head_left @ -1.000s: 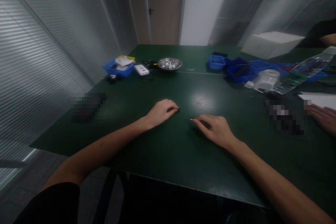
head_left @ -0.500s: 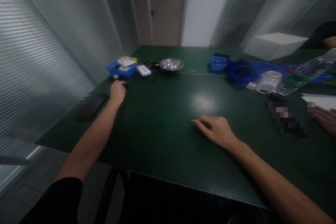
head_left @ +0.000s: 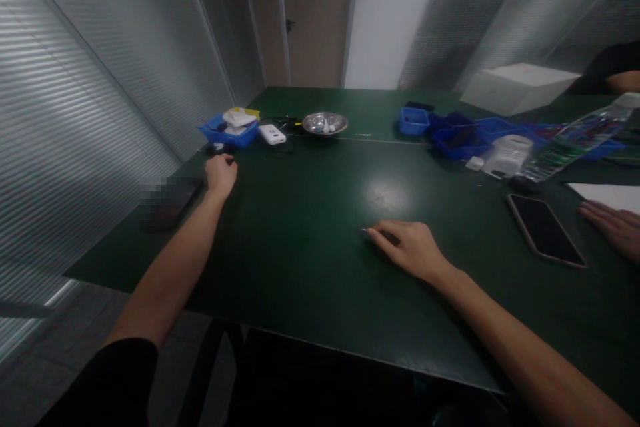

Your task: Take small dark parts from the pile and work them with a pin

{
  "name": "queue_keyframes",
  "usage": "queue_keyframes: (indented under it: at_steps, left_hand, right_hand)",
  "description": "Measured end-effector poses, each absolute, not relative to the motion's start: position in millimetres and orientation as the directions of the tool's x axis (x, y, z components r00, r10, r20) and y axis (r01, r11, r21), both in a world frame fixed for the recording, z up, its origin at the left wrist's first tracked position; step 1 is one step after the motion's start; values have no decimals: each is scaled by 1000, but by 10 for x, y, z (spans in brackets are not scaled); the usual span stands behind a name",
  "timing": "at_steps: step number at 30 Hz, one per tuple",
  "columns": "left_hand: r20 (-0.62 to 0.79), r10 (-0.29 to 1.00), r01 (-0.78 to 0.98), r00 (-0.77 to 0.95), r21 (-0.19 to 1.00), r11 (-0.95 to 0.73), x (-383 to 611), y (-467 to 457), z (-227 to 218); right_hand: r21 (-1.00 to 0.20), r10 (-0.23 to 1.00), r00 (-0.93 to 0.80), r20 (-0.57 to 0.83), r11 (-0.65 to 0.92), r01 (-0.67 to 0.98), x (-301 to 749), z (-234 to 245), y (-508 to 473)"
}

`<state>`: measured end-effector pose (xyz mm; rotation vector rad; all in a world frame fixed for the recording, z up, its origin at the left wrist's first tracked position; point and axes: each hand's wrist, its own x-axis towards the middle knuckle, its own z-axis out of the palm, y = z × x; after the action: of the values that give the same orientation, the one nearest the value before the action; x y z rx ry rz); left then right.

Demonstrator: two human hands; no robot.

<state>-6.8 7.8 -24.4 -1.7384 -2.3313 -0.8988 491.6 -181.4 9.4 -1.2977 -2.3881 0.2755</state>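
My left hand (head_left: 221, 175) reaches far forward over the left side of the green table (head_left: 300, 233), just in front of a blue basket (head_left: 245, 140). Its fingers are curled in, and a bit of something dark shows by the fingertips, too small to name. On the table's middle right rests my right hand (head_left: 407, 247), thumb and forefinger pinched together. From that pinch pokes a tiny, thin, shiny tip (head_left: 365, 230); the remainder is hidden by the fingers.
A metal bowl (head_left: 324, 133) with small items and a white device (head_left: 273, 134) stand farther back. At right are blue bins (head_left: 414, 123), a plastic bottle (head_left: 575, 143), a phone (head_left: 546, 230) and another person's hand (head_left: 613, 223). A dark flat object (head_left: 175, 203) lies left.
The dark thing sticking out to the right of my left fingers is now mostly out of sight. My right hand keeps its pinch in place. The view has shifted very slightly.
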Motion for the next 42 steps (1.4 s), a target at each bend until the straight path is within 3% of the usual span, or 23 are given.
queue_keyframes:
  at_steps: [5, 9, 12, 17, 21, 36, 42]
  left_hand:
    - [416, 876, 920, -245, 384, 75, -32, 101, -212]
    - [371, 923, 875, 105, 406, -263, 405, 6, -99]
    - [326, 856, 695, 400, 501, -516, 1064, -295, -19]
    - [267, 669, 353, 694, 683, -639, 2130, -1064, 23]
    - [268, 598, 281, 755, 692, -665, 2404, -1398, 9]
    - [290, 600, 311, 745, 645, -698, 2367, -1421, 13]
    - [297, 587, 317, 753, 619, -719, 2372, -1394, -10]
  right_hand:
    - [-359, 838, -481, 259, 546, 757, 4921, 77, -1807]
    - [-353, 841, -475, 259, 540, 764, 4914, 72, -1801]
    - [-348, 846, -470, 253, 533, 771, 4907, 82, -1803]
    - [-312, 832, -493, 255, 553, 772, 4901, 112, -1828]
    - [-284, 812, -529, 246, 582, 762, 4890, 136, -1845]
    - [-265, 788, -569, 233, 615, 743, 4894, 167, -1849]
    - [-320, 787, -541, 297, 616, 720, 4697, 201, -1871]
